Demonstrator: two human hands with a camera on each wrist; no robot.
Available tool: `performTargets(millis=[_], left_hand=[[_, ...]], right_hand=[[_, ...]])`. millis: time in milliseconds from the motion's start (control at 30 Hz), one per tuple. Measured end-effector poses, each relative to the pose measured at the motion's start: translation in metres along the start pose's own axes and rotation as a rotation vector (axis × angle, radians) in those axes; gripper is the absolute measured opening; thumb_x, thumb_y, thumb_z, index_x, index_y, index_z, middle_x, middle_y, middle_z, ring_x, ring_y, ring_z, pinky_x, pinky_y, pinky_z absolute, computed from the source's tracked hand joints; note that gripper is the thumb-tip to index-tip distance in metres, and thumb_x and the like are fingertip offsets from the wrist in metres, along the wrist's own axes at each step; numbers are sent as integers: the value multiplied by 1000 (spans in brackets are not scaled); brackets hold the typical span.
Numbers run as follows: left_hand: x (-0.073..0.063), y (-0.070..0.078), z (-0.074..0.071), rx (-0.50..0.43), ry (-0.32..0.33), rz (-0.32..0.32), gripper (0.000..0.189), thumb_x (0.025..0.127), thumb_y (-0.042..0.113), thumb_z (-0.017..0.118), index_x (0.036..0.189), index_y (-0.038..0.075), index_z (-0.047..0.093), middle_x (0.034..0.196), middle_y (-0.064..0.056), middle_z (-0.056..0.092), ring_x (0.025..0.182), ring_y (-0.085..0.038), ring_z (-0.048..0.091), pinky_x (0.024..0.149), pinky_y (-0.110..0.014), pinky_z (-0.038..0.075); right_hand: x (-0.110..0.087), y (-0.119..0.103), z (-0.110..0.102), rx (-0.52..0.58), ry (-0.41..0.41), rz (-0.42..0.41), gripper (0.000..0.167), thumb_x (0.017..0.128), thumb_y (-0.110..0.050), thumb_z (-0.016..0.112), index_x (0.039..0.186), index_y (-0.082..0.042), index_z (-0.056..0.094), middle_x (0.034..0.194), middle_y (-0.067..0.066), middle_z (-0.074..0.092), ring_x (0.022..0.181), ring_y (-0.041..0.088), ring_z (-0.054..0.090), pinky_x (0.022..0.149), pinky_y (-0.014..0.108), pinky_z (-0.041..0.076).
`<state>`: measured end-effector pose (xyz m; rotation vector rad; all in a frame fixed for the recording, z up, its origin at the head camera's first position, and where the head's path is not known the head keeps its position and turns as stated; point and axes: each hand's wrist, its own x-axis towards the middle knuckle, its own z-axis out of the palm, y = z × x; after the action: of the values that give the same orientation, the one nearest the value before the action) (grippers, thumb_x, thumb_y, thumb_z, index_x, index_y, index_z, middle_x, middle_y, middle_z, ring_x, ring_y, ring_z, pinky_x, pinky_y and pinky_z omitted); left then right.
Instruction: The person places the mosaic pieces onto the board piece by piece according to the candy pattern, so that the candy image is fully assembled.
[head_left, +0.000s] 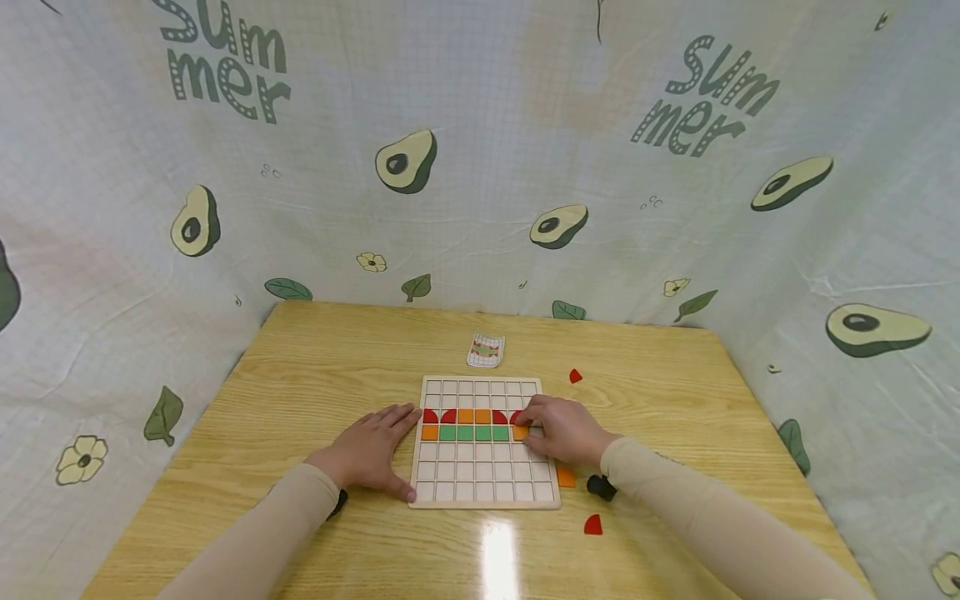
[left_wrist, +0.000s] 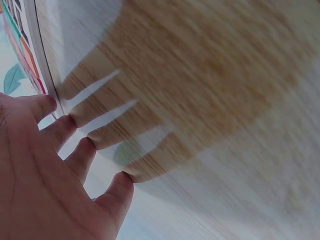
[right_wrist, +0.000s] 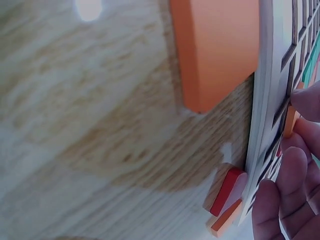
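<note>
Pinching an orange square tile (head_left: 520,433) near the right end of the lower coloured row on the wooden grid board (head_left: 487,505), the right hand (head_left: 567,430) works while the left hand (head_left: 367,450), fingers spread, rests against the board's left edge. Two adjoining rows look nearly laid, red quarter-circles (head_left: 448,416) and orange squares (head_left: 466,416) above four green squares (head_left: 465,432), though whether the pinched tile is seated cannot be told. Two loose red pieces (head_left: 593,525) and an orange piece (head_left: 566,477) lie off the board, so more laying probably remains; the pattern card (head_left: 486,350) is too small to read surely.
</note>
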<state>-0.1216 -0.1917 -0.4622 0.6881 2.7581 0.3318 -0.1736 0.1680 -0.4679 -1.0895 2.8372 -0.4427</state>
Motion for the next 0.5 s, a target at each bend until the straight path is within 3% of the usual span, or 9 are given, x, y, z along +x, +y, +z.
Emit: performTargets(millis=[500], left_hand=[[-1,1,-2,-2,-1,3,127,61,78,76,158,11,30,161,-11,26,147,-35,23,113,-59,23]], right_hand=[[0,-2,-1,11,3,-8,22,88,-25,72,110,-23,75,100,-13,61,78,4,52,71,24,49]])
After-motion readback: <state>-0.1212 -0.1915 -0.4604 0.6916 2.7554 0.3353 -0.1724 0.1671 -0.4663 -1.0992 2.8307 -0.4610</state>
